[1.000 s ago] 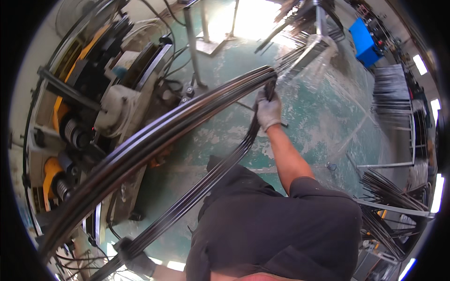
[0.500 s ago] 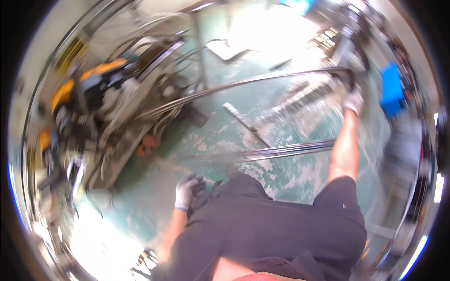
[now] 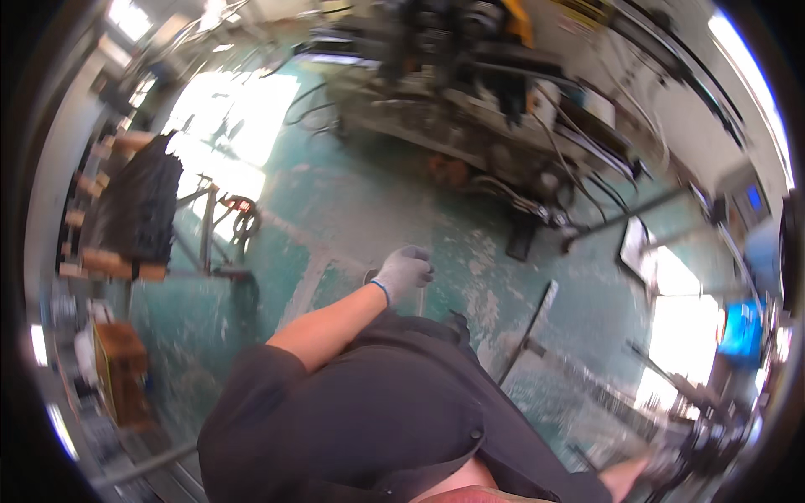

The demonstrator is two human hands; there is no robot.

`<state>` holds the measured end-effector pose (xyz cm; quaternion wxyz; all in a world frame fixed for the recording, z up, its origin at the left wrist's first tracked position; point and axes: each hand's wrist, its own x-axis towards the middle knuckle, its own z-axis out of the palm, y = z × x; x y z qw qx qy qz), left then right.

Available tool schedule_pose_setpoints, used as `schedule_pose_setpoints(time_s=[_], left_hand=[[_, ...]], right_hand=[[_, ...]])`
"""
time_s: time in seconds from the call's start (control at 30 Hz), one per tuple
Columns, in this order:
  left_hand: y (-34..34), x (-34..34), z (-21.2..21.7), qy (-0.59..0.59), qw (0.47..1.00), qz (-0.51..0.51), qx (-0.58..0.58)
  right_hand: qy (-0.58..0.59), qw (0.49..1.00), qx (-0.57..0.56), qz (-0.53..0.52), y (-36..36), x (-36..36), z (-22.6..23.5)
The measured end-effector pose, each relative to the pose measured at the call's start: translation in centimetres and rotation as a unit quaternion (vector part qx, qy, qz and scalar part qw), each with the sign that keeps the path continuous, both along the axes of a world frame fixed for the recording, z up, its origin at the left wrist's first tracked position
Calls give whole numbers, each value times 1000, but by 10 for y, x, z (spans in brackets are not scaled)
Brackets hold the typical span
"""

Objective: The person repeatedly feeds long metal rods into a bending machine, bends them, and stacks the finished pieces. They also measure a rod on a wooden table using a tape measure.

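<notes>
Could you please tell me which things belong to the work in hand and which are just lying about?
Likely in use:
dark metal pieces nearest the blurred right hand, grip unclear

Apparently just about:
blue box
brown box
dark stack

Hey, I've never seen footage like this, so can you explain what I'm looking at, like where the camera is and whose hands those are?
There's no robot here: a person works with their own hands. A wide fisheye camera on their head looks down, so straight edges bend. The dark clothing is the wearer's. Their gloved left hand is curled in front of them, with nothing visible in it. The right forearm reaches toward the lower right; blur hides what that hand holds, if anything. Below is a worn green floor, with a slim metal bar seen against it. A large machine stands ahead.
</notes>
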<state>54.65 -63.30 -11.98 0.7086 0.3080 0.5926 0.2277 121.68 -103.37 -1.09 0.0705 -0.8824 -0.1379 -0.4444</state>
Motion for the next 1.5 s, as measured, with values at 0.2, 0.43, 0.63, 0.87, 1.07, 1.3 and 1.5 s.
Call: schedule_pose_setpoints(time_s=[0.2, 0.43, 0.63, 0.87, 1.07, 1.3, 1.5], left_hand=[[-3, -130, -9, -18, 990, 141, 7], [50, -343, 21, 34, 947, 271, 168], [62, -564, 87, 116, 821, 454, 326], [63, -745, 130, 324, 685, 505, 414], [83, -877, 120, 379, 658, 539, 365], [110, -889, 141, 637, 590, 444, 222], [114, -877, 145, 598, 594, 489, 224]], right_hand=[[388, 899, -56, 194, 113, -302, -215], [646, 646, -250, 322, 302, -569, -290], [519, 637, -163, 547, 537, -696, -226], [539, 436, -200, 692, 684, -971, -67], [364, 309, -226, 849, 774, -1184, 0], [466, 39, -267, 843, 873, -1455, 31], [213, 221, -436, 846, 867, -1590, 92]])
